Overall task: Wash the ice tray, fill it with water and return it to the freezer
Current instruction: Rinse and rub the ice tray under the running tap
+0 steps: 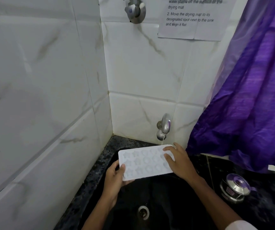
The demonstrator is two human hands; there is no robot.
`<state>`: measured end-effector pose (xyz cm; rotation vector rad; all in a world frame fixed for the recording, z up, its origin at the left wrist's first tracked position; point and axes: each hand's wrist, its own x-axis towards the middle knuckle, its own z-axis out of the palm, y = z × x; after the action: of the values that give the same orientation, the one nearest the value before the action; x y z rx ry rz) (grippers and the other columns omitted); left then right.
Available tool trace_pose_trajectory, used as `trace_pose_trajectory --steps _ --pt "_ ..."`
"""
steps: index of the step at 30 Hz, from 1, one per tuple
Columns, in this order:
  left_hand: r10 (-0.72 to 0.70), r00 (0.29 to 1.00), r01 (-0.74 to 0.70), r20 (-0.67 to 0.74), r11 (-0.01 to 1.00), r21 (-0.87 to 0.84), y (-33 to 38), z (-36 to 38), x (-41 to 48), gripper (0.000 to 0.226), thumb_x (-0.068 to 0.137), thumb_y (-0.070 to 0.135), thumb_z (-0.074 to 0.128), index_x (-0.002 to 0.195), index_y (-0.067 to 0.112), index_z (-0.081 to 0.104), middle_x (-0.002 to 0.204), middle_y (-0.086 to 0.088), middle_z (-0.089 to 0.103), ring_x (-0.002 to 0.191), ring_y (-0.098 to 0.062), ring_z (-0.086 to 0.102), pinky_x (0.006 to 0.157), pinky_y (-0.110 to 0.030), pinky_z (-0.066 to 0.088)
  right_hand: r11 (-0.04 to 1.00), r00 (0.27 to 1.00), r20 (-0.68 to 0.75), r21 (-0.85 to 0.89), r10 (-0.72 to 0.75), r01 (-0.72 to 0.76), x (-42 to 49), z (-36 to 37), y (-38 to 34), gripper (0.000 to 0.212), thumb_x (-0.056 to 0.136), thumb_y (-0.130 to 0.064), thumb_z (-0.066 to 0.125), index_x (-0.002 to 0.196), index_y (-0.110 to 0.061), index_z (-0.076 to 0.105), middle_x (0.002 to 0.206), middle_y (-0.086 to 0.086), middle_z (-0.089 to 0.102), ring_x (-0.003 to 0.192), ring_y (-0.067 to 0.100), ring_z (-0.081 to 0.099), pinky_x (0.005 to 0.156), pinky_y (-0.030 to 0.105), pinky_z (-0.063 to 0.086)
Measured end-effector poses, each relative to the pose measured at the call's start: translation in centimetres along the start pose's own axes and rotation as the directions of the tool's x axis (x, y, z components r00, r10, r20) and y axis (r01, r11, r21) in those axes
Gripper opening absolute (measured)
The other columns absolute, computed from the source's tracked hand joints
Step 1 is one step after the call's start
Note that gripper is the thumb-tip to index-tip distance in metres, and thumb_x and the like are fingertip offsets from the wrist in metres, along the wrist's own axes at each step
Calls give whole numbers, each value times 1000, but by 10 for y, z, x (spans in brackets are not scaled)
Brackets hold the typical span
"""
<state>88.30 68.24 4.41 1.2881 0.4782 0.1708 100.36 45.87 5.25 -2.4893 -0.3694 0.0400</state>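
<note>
A white ice tray (143, 161) with star and round moulds is held level over the black sink (158, 193). My left hand (115, 178) grips its near left corner, thumb on top. My right hand (178, 161) lies over the tray's right end, fingers spread on the moulds. A chrome tap (164, 127) on the back wall runs a thin stream of water onto the tray's far right edge.
White tiled walls close in on the left and behind. A purple curtain (249, 97) hangs at the right. A steel pot with a lid (235, 188) sits on the dark counter to the right. The sink drain (143, 212) is below. A second valve (136, 9) and a paper notice (194, 19) are high on the wall.
</note>
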Motion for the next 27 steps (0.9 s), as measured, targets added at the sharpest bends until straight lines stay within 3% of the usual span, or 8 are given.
trace_pose_trajectory --steps 3,8,27 --pt "12 1000 -12 0 1000 12 1 1 -1 19 103 14 50 114 21 64 104 1 76 95 -19 74 76 -40 62 1000 998 60 10 10 -10 2 -2 -5 27 99 -40 46 124 -41 58 161 4 19 148 23 15 114 40 23" --pt "34 999 -33 -12 999 14 2 2 -3 21 103 13 51 119 18 63 106 0 76 95 -19 74 73 -39 63 1000 994 110 -14 18 -16 3 -1 -8 30 101 -43 43 127 -43 58 162 4 15 148 28 12 115 46 23" --pt "21 1000 -21 -18 1000 7 3 5 -10 22 103 13 49 117 23 63 104 2 76 93 -17 74 72 -38 62 993 996 85 -111 39 -29 8 -1 -15 32 101 -42 40 127 -37 59 159 6 23 142 30 23 107 47 34"
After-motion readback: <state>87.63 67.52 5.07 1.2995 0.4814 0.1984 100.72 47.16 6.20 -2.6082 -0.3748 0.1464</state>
